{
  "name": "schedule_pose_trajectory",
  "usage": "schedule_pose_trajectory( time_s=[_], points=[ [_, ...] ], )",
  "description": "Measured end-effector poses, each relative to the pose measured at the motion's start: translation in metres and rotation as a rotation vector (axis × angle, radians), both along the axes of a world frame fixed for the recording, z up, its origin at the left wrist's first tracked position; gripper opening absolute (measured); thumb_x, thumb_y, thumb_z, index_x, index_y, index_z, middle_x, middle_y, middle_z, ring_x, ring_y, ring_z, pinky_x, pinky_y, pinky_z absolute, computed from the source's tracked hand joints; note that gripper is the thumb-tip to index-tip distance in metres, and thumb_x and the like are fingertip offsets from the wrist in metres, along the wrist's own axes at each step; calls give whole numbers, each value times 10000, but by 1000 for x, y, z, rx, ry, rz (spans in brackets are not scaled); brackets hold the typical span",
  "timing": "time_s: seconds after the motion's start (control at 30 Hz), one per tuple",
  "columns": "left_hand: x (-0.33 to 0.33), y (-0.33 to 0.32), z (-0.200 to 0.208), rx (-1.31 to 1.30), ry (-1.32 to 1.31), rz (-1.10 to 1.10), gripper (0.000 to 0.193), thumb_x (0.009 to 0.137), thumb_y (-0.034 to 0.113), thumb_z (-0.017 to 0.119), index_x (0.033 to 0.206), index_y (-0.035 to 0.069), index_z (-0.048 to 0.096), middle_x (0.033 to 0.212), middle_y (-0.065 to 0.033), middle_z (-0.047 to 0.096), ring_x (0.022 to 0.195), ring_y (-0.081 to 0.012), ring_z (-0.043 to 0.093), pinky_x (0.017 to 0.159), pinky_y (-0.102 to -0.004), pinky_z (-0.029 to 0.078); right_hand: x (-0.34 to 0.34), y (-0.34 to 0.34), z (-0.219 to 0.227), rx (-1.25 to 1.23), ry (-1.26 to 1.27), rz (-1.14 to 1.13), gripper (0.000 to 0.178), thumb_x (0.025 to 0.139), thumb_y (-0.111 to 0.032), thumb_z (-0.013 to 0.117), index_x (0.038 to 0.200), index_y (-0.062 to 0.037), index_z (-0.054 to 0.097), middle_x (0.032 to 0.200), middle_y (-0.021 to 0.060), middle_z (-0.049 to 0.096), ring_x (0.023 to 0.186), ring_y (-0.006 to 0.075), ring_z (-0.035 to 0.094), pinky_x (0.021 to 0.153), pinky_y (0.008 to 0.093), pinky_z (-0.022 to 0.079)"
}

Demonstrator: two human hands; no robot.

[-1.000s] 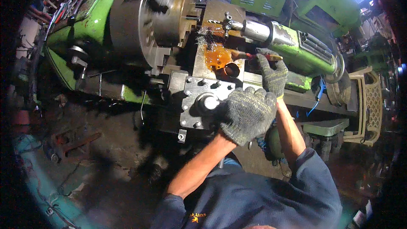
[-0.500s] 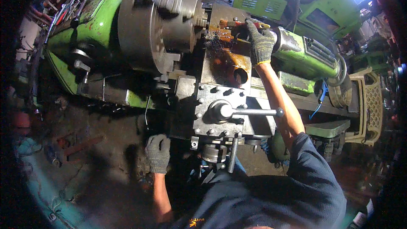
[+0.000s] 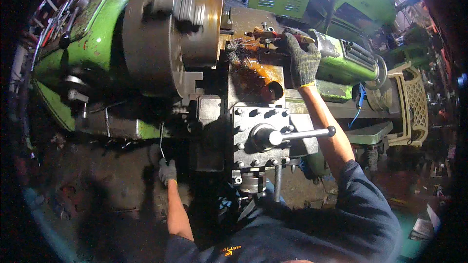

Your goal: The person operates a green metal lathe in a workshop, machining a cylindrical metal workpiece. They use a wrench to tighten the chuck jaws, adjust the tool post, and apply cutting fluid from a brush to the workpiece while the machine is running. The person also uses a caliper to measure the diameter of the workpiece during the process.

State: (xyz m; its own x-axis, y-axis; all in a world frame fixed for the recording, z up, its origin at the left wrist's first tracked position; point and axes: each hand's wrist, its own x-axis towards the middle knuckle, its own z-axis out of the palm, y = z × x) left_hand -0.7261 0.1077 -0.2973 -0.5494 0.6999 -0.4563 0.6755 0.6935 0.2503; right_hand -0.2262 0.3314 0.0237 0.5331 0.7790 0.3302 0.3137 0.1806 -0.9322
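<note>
Scene: A person in a dark blue long-sleeved top leaned over a green lathe (image 3: 97, 44) in a dim workshop, both hands in grey knitted gloves.

Right hand: The right hand (image 3: 301, 57) reached up and away from the body, its fingers curled down over the top of the tool assembly (image 3: 265, 36) just beside the chuck. The fingers were pressed together in a grip on that part; what exactly lay under the palm cannot be told.

Tool assembly: It sat on the oily, orange-stained slide (image 3: 256, 75), directly under and left of the right hand's fingertips, touching them, and close against the face of the chuck.

Left hand: The left hand (image 3: 167, 171) hung low in front of the machine, closed into a fist around the lower end of a thin lever (image 3: 161, 141).

Lever: The rod rose straight up from the left fist toward the underside of the lathe bed, below the chuck and well apart from the right hand.

Chuck: The large grey chuck (image 3: 170, 29) filled the upper middle of the view, its jaws blurred.

Tool post: A square steel tool post (image 3: 261, 139) with bolt heads stood between the two arms, its ball-ended handle (image 3: 307, 134) pointing right and passing just beside the right forearm.

Background: A cream plastic crate (image 3: 412, 102) stood at the far right, beyond the tailstock (image 3: 346, 61).
</note>
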Motion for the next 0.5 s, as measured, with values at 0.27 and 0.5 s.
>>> schedule_pose_trajectory(
  time_s=[0.27,0.5],
  points=[
    [-52,31,-157,-61,53,55,695,803,441,729,1343,26,593,1303,-258,638,1215,-455,586,1001,-509,476,-10,-34,19,-94,-77,-53,254,920,-191,753,1085,1,727,930,89,756,793,136,703,713,272,554],
    [-94,-10,-214,141,-151,37,296,832,282,716,996,35,721,889,-179,701,796,-321,624,731,-461,491,-17,-4,25,-50,98,165,244,947,-180,721,1088,17,696,925,115,747,791,162,726,677,285,590]
  ],
)
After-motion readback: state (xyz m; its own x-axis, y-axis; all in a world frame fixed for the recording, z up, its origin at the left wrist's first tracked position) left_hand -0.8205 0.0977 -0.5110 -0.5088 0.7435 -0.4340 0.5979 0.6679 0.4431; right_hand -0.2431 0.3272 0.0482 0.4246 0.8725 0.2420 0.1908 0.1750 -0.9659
